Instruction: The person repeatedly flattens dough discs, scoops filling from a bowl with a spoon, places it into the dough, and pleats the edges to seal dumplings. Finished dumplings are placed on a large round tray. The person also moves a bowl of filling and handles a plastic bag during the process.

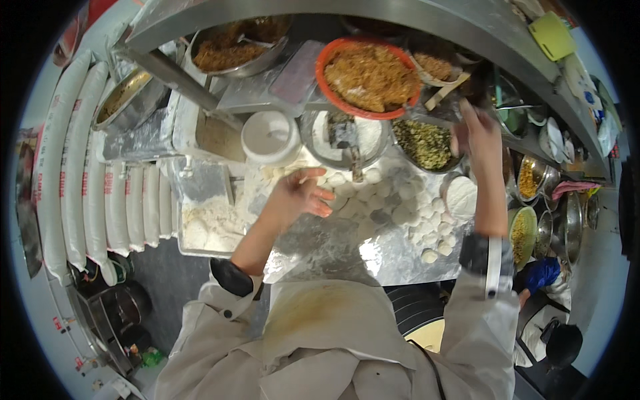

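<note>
My left hand (301, 192) hovers with its fingers apart over the steel worktop, at the left edge of many flattened dough rounds (370, 192). My right hand (475, 131) is raised at the right of a bowl of chopped green filling (425, 142); its fingers are blurred, and I cannot tell whether it holds anything. Small dough pieces (430, 230) lie below it, beside a bowl of white flour (461, 197). Behind the rounds, a scoop-like tool (342, 134) rests in a steel bowl of white powder (370, 137). A red-orange basin of shredded filling (372, 77) stands farther back.
A white tub (270, 137) stands left of the powder bowl. A floury tray (210, 230) borders the worktop's left side. A steel shelf edge (320, 7) crosses overhead. Filled sacks (75, 175) stand far left; bowls and a yellow-green basket (522, 235) are at right, near another person's hand (524, 298).
</note>
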The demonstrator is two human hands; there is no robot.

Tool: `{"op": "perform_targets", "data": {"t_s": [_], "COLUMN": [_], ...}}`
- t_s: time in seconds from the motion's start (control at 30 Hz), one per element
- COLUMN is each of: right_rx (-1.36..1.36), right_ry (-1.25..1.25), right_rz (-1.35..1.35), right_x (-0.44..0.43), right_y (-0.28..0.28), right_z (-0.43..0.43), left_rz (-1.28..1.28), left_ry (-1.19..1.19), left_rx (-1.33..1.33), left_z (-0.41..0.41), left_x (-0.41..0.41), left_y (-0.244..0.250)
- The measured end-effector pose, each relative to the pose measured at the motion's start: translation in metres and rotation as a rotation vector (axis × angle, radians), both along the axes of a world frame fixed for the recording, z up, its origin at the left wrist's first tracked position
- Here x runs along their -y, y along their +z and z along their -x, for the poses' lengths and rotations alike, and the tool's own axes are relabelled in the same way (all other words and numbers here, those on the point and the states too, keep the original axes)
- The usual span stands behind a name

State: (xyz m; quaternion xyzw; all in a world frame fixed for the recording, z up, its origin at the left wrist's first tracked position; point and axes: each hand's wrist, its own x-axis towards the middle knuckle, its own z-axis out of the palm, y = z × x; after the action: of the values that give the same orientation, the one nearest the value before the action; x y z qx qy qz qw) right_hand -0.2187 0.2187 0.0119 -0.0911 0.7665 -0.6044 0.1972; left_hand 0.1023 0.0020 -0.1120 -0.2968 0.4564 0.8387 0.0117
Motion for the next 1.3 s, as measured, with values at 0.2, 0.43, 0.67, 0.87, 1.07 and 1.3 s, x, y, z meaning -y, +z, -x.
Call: {"op": "perform_targets", "data": {"t_s": [0.2,0.43,0.67,0.87,1.07,1.3], "right_rx": [0.315,-0.982,-0.706,-0.262,-0.369,-0.184], "right_ry": [0.27,0.555,0.7,0.336,0.467,0.285], "right_rz": [-0.083,-0.788,-0.804,-0.324,-0.383,-0.44], "right_x": [-0.089,0.064,0.093,-0.002,-0.02,-0.115], "right_y": [-0.217,-0.301,-0.231,-0.254,-0.291,-0.268], "right_z": [-0.128,-0.013,-0.049,-0.295,-0.326,-0.316], "left_rz": [0.027,-0.151,-0.643,-0.905,-0.306,0.845], "left_ry": [-0.096,-0.181,0.186,0.297,0.322,-0.091], "left_rx": [0.291,0.094,-0.052,-0.024,-0.561,0.06], "left_z": [-0.098,-0.035,-0.033,0.002,-0.051,-0.057], "left_x": [-0.024,-0.036,-0.07,-0.104,-0.14,-0.071], "left_y": [-0.104,-0.09,-0.164,-0.178,-0.192,-0.176]}}
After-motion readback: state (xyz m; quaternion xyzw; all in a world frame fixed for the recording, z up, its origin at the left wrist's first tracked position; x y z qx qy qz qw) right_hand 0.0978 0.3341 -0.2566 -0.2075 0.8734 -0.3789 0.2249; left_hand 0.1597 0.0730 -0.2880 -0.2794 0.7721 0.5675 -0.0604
